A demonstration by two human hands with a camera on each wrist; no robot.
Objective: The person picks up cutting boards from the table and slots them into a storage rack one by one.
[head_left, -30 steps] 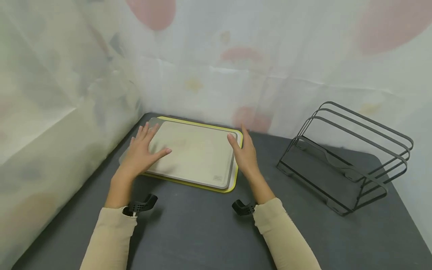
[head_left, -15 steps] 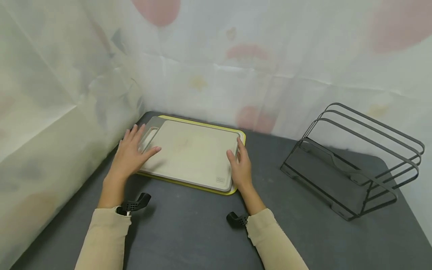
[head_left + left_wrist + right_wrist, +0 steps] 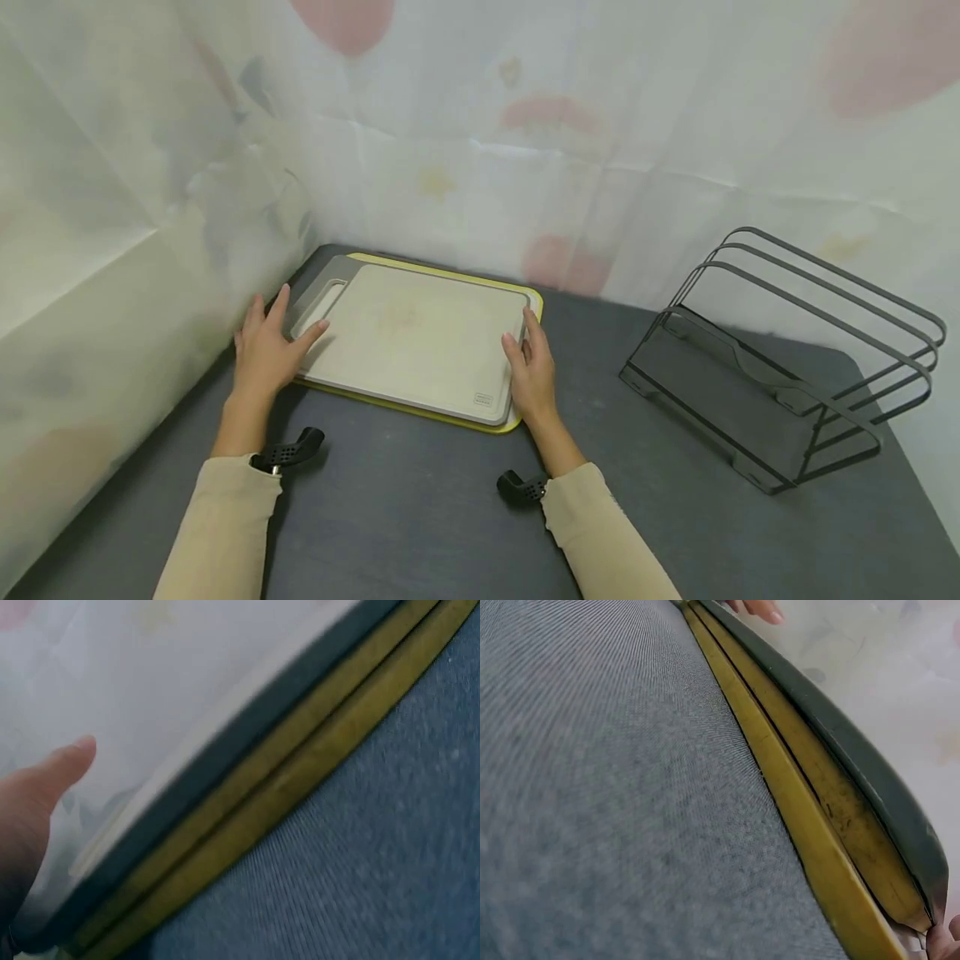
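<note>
1. Left hand [image 3: 266, 350] lies at the left end of the grey cutting board [image 3: 412, 337], beside its handle slot [image 3: 321, 307]. Fingers are nearly straight and spread, thumb resting on top of the board near the slot. Nothing is curled round anything.
2. Right hand [image 3: 531, 371] sits against the board's right end, fingers extended along the edge, thumb on the top surface near that edge. Relaxed and open, touching but not gripping.
3. The two hands are well apart, one at each short end of the board.
4. The grey cutting board lies flat on a larger yellow-edged board [image 3: 450, 417], whose rim shows along the far, right and near sides. Wrist views confirm the layering: a dark grey edge [image 3: 840, 742] above, yellow edges [image 3: 795, 802] below, in what looks like two yellow layers.
5. The stack rests on the dark grey desk [image 3: 420, 517], in the far left corner, close to the pale sheeting [image 3: 112, 208] that walls the space.
6. A small label mark [image 3: 483, 399] shows at the board's near right corner.
7. A dark wire rack [image 3: 780, 358] stands on the right of the desk, well apart from the boards. It has several upright loop dividers; its slots hold nothing.
8. Beige sleeves [image 3: 217, 533] cover both forearms; a black wrist mount [image 3: 288, 452] shows at each cuff.
</note>
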